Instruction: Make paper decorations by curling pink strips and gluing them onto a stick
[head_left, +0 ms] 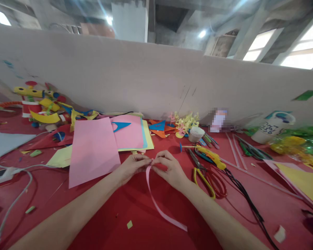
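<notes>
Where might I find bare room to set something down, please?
Mostly bare: the red table between the left forearm and pink strip, barring small scraps. Crowded: right of the right hand, with tools, and along the wall.

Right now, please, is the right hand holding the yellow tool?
No, the yellow tool lies on the table, while the right hand grips the pink strip.

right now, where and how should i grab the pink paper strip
Probably pinch the pink paper strip near its free end, from the near right: that end curves that way uncovered, while the left hand and right hand crowd the other.
</notes>
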Tool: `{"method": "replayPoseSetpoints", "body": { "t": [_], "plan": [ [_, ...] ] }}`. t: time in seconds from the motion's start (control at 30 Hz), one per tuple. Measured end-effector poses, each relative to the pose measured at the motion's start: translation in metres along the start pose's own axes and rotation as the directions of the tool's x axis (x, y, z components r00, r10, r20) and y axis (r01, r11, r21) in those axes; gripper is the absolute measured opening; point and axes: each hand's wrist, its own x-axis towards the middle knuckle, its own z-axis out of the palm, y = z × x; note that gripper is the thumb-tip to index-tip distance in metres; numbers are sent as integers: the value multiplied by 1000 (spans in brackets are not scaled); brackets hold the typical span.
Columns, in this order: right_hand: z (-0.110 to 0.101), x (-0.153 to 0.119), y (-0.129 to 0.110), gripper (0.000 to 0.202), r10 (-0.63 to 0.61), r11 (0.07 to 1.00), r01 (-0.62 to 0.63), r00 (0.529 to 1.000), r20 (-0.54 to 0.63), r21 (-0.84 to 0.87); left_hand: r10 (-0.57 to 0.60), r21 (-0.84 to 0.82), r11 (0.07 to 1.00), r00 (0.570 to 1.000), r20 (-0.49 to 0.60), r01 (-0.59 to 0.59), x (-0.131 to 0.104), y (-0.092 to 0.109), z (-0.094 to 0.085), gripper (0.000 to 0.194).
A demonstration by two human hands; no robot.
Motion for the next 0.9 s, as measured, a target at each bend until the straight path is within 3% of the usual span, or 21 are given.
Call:
{"method": "replayPoseSetpoints", "body": {
  "t": [0.1,0.27,0.47,0.63,0.77,0.9],
  "plan": [
    [1,1,0,6,8,999,-5,999,-47,49,1,5,1000,1000,23,-1,1,-3,-1,19],
    [4,2,2,3,129,971,-110,989,-75,211,50,62,997,996,68,-54,4,-7,-4,19],
    [8,2,5,9,305,862,-277,952,3,424,144,248,952,979,147,-177,6,-2,-7,17],
    [8,4,9,15,434,774,-412,898,72,481,196,395,880,959,205,-265,6,0,-9,19],
    [7,5,12,20,486,707,-472,865,123,527,204,490,825,956,209,-283,8,-5,-11,17],
    [7,5,14,22,476,658,-476,863,168,584,222,546,779,950,219,-308,10,-6,-13,14]
  ]
}}
